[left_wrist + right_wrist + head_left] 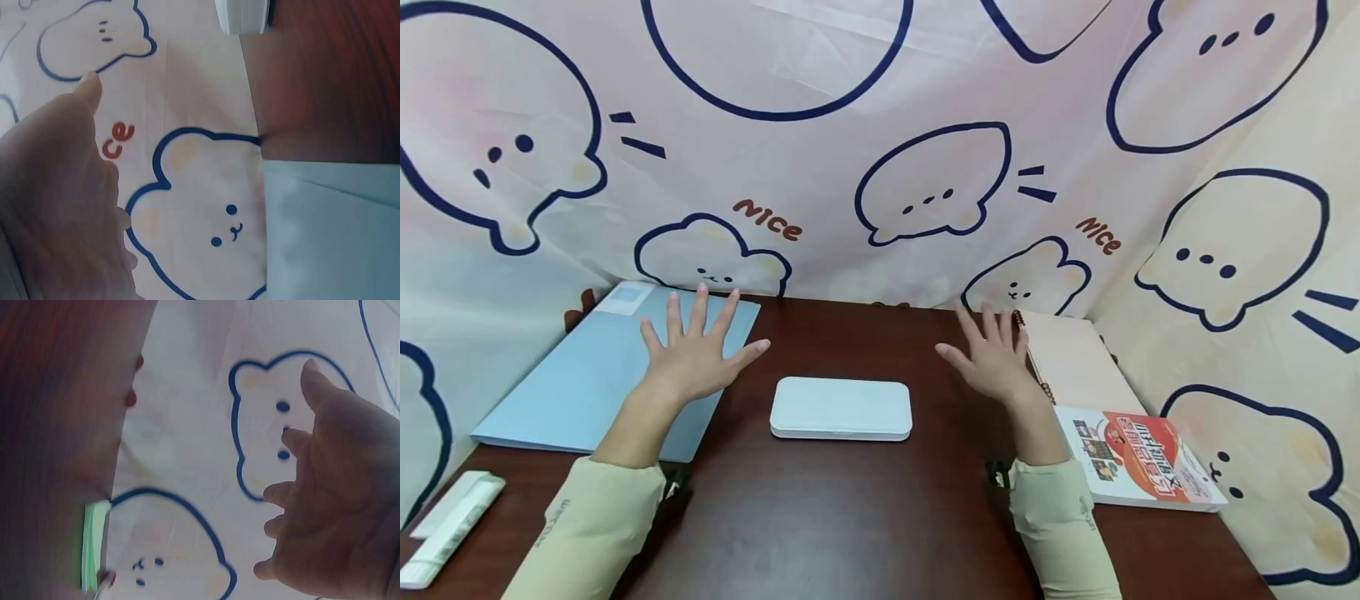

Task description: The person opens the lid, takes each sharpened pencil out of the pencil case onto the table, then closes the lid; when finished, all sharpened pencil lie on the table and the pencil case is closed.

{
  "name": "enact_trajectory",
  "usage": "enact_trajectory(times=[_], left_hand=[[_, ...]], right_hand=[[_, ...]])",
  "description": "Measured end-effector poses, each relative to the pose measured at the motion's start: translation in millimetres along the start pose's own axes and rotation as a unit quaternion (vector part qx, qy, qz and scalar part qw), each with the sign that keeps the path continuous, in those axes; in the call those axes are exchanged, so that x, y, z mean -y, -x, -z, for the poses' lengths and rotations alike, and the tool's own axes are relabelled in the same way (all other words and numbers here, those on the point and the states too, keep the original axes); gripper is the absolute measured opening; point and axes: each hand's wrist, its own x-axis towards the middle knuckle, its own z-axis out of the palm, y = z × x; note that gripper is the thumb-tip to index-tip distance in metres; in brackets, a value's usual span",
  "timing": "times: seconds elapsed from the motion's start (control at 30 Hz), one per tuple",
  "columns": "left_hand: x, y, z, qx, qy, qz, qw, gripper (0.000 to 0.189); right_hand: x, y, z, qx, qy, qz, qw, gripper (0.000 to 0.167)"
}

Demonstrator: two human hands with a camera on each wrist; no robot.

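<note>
In the head view my left hand (pixel 692 358) is held with fingers spread above the right part of a light blue folder (pixel 572 383). The right hand (pixel 996 358), also spread and holding nothing, is beside the left edge of a spiral notebook (pixel 1078 358). Between the hands, a white flat case (pixel 841 408) with rounded corners lies on the table, touched by neither. The left wrist view has the left hand (pixel 56 206) at its left, apart from the folder (pixel 331 231). In the right wrist view the right hand (pixel 344 500) shows its fingers extended.
A red and white book (pixel 1142 458) overlaps the notebook's near end. At the lower left lies a slim white and pale green item (pixel 456 525), its kind unclear. A patterned curtain (pixel 820 183) encloses the dark wooden table (pixel 850 517) at the back and sides.
</note>
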Motion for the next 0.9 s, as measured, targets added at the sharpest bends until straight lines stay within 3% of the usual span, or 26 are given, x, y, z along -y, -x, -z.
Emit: enact_trajectory(times=[0.2, 0.33, 0.57, 0.73, 0.9], left_hand=[[-12.6, 7.2, -4.8, 0.006, -0.023, -0.035, 0.9991, 0.109], [-24.8, 4.2, -17.6, 0.032, -0.043, -0.068, 0.9963, 0.111], [-34.1, 4.2, -37.1, 0.071, -0.046, -0.090, 0.9923, 0.118], [-32.3, 7.1, -43.2, 0.111, -0.025, -0.109, 0.9875, 0.120], [-30.1, 9.9, -42.3, 0.186, -0.001, -0.138, 0.9728, 0.122]], right_hand=[[26, 0.1, -18, 0.028, -0.021, 0.080, 0.9961, 0.081], [36, 2.4, -29, 0.070, -0.020, 0.125, 0.9895, 0.084], [61, 4.7, -49, 0.183, -0.025, 0.197, 0.9629, 0.095], [76, 2.5, -61, 0.206, 0.006, 0.207, 0.9564, 0.094], [85, 4.0, -64, 0.207, 0.053, 0.201, 0.9559, 0.089]])
